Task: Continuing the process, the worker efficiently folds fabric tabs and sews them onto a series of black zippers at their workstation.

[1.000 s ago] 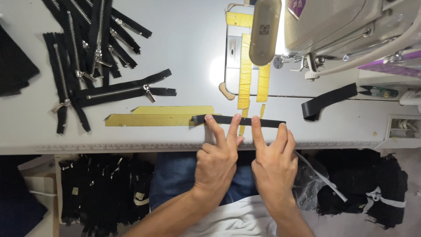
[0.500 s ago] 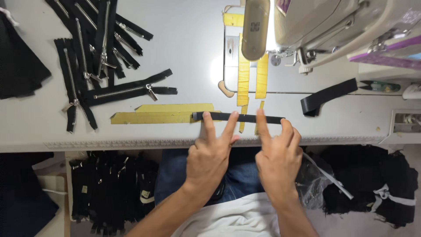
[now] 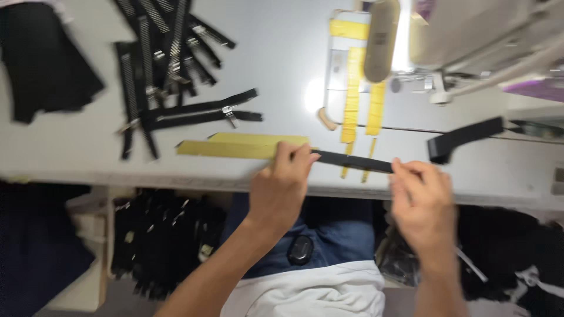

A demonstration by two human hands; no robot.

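Hands at the front edge of a sewing table. The left hand pinches one end of a narrow black strip between thumb and fingertips, and the right hand pinches the other end, so the strip lies stretched flat across the table edge, just below the sewing machine; holding both ends apparently keeps it straight and taut. The strip's left end meets a yellow strip of tape laid along the table, seemingly as a guide line; further yellow tape strips run toward the machine's needle area. Black zippers lie heaped at the far left, within reach. Beneath the table, an open bin holds more black pieces, too blurred to identify. Another black strip lies at right.
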